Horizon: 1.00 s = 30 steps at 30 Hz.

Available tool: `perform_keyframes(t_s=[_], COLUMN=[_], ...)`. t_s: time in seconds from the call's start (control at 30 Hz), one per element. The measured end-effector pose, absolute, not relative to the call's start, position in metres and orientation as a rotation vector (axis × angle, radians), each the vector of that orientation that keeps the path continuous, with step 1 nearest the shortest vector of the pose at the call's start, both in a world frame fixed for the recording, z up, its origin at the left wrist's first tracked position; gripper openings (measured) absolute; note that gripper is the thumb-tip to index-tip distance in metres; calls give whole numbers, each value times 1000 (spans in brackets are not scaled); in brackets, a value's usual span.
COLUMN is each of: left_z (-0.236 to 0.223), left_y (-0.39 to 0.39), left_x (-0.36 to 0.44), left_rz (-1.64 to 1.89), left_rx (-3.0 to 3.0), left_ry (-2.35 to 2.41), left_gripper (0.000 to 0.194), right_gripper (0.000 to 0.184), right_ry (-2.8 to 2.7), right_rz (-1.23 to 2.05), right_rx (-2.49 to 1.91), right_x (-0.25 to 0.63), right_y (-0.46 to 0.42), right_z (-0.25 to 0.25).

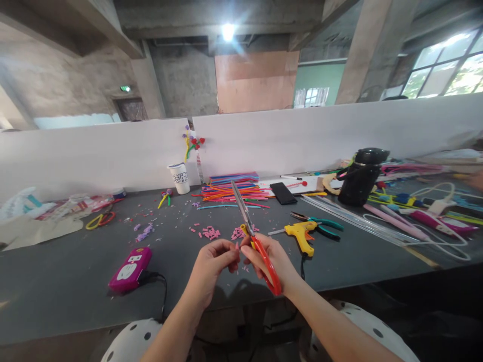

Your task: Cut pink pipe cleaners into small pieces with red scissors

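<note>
My left hand (216, 262) is closed in a pinch at the middle of the desk, on a small pink piece (237, 247). Close beside it, my right hand (272, 259) is wrapped around red-handled scissors (266, 261), their blades pointing up and away. My right fingertips come near the pink piece; whether they touch it I cannot tell. Just beyond my hands lie two small heaps of short pink cut pieces, a left heap (211, 233) and a right heap (239, 232). Behind them is a bundle of colored pipe cleaners (230, 192).
Right of my hands lie a yellow glue gun (301, 237), teal-handled pliers (327, 230) and a phone (283, 193). A black thermos (360, 178) stands farther right. To the left are a magenta device (130, 270) with a cable, yellow-and-red scissor handles (98, 221) and a white cup (179, 179).
</note>
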<state>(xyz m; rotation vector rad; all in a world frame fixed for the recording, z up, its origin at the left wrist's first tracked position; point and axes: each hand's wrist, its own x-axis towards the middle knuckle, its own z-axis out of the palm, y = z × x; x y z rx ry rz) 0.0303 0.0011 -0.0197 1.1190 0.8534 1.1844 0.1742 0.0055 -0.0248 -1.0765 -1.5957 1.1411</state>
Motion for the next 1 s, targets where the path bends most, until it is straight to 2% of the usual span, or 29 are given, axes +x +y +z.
perform_keyframes(t_s=[0.2, 0.47, 1.0], left_z=[-13, -11, -10], left_y=[6, 5, 5], left_x=[15, 11, 11], left_rz=[1509, 1616, 1631], left_rx=[959, 958, 951], left_ry=[855, 804, 780], left_gripper=[8, 5, 2], right_gripper=[22, 22, 24], right_ry=[-1949, -2207, -2250], right_rz=[632, 157, 86], right_rx=[-1320, -1479, -1549], right_x=[173, 170, 169], right_y=[-7, -11, -10], right_z=[-29, -47, -46])
